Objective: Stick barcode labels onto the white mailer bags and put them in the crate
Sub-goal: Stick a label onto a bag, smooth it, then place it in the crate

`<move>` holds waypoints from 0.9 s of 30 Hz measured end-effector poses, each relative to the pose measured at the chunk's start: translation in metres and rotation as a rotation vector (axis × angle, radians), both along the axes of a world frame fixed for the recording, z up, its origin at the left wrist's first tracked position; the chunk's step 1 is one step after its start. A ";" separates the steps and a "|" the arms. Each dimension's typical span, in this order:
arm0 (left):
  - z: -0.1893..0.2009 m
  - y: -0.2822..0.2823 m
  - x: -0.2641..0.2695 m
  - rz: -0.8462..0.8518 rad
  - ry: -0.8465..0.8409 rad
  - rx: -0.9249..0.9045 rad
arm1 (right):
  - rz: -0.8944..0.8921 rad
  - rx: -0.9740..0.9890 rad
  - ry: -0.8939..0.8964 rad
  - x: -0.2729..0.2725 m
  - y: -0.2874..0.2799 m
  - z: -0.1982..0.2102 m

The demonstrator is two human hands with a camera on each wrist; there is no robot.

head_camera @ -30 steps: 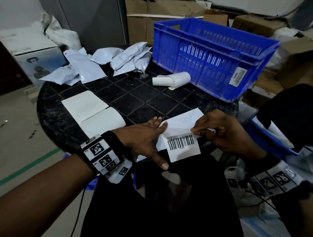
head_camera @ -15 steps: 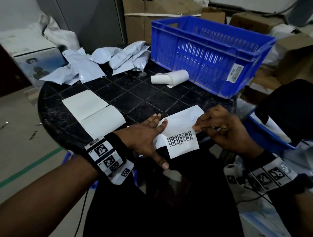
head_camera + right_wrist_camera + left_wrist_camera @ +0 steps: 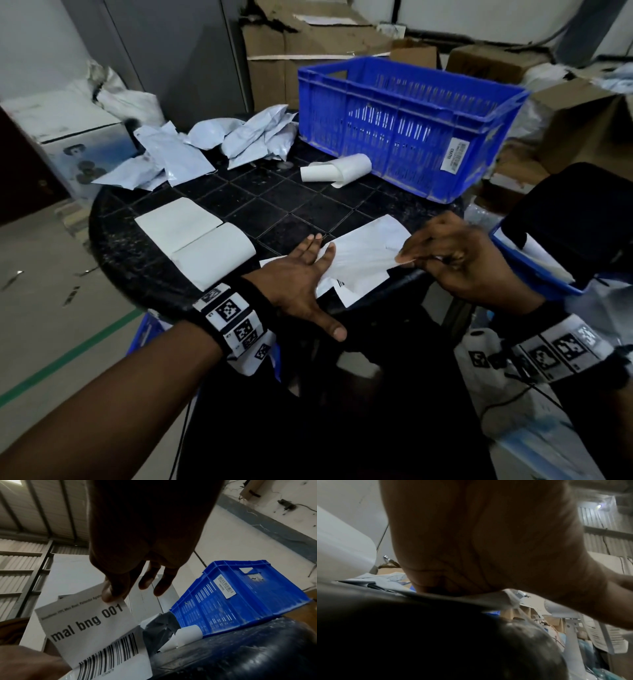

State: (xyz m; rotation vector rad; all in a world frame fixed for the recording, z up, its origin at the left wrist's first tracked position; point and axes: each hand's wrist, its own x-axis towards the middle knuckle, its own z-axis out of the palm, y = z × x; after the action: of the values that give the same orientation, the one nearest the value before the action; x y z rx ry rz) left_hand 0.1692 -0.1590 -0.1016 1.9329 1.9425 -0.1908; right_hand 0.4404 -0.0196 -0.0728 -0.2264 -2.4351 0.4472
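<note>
A barcode label (image 3: 89, 628) printed "mal bng 001" is lifted at one edge; my right hand (image 3: 406, 257) pinches its corner between thumb and fingers (image 3: 109, 595). In the head view the label (image 3: 363, 260) curls up off the white sheet under it at the table's near edge. My left hand (image 3: 308, 270) lies flat on that sheet's left end with straight fingers, palm (image 3: 479, 540) down. Several white mailer bags (image 3: 246, 137) are heaped at the back of the black tiled table (image 3: 239, 205). The blue crate (image 3: 404, 126) stands at the back right.
A curled white paper roll (image 3: 339, 169) lies in front of the crate. Two white sheets (image 3: 191, 236) sit at the table's near left. Another blue bin (image 3: 534, 274) is at my right side. Cardboard boxes (image 3: 308, 41) stand behind the table, a white box (image 3: 78, 137) to the left.
My right hand has lifted the label's right edge and drawn it up and leftward, so the barcode is now mostly hidden in the head view. My left hand has stayed flat on the sheet.
</note>
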 end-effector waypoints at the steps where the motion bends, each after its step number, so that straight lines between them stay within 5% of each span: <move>1: 0.000 0.000 0.000 -0.003 0.005 -0.001 | 0.007 0.000 -0.007 0.001 -0.001 0.000; 24: -0.016 -0.003 -0.003 -0.037 0.024 0.075 | 0.009 -0.048 0.011 0.019 0.002 0.009; 27: -0.017 -0.005 -0.002 -0.029 0.057 0.097 | -0.181 -0.215 0.132 0.060 0.033 0.029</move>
State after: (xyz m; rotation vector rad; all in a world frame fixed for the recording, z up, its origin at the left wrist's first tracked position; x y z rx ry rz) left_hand 0.1671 -0.1644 -0.1187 2.0390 1.9955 -0.1647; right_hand 0.4999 0.0136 -0.0437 -0.4891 -2.2140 0.6221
